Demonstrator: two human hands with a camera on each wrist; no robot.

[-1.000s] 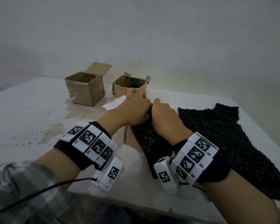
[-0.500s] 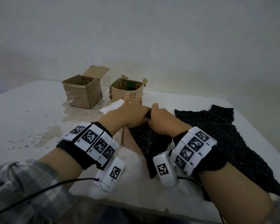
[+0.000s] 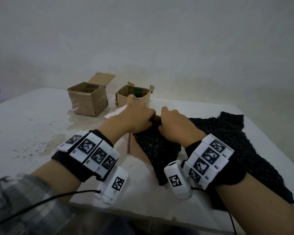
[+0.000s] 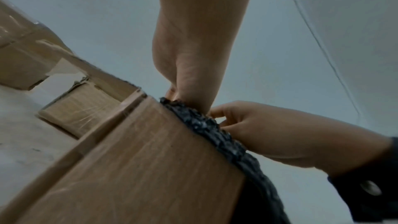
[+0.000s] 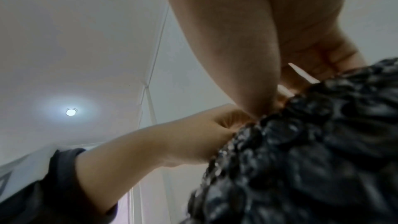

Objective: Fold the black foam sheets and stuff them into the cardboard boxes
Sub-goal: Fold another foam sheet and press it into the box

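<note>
A black foam sheet hangs over the top and near side of a cardboard box in the middle of the table. The rest of the foam lies spread flat to the right. My left hand and right hand meet over the box top, fingers curled into the foam. In the left wrist view the foam runs along the rim of the box, and my right hand pinches it there. The fingertips inside the box are hidden.
Two more open cardboard boxes stand at the back, one taped and one with torn flaps. A white paper lies under my left hand. The white table is stained on the left, and its front edge is close to me.
Both hands stay on the foam at the near box's top and shift only slightly. My head view has moved a little.
</note>
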